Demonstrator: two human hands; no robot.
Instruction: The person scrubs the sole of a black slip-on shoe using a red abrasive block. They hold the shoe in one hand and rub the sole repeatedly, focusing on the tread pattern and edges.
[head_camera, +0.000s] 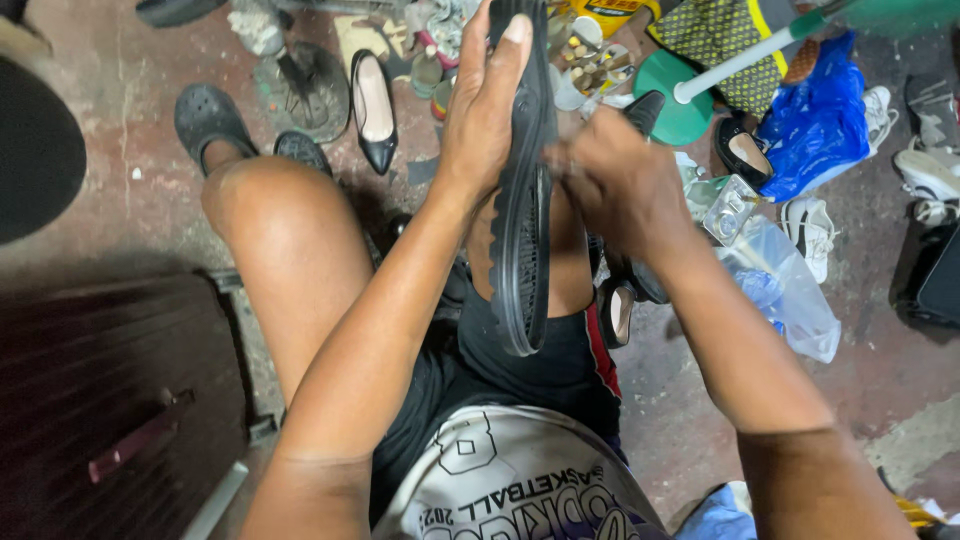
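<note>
Sitting with bare knees apart over a stained concrete floor (110, 130), the person wears a white printed shirt (510, 480) and black shorts (520, 375), which fill the nearest part of the head view. A dark wooden box (100, 390) with a reddish handle lies by the left thigh. Both forearms rise from there to a black shoe sole (522, 215), held upright on its edge above the lap, its ridged tread facing right. The left hand (480, 110) wraps the sole's upper half, fingers closed around its far side and the thumb lying flat along the edge. The right hand (620, 185) is bunched at the sole's middle edge, fingertips pressed together against the rim; what they pinch cannot be made out. Beyond the hands, a black pointed pump (375, 110) lies on the floor beside a black clog (205, 115) on the person's foot. Farther right sit a blue plastic bag (820, 120), a clear plastic bag (785, 285), white sneakers (810, 230) and a green round stand (675, 100) with a white pole.
</note>
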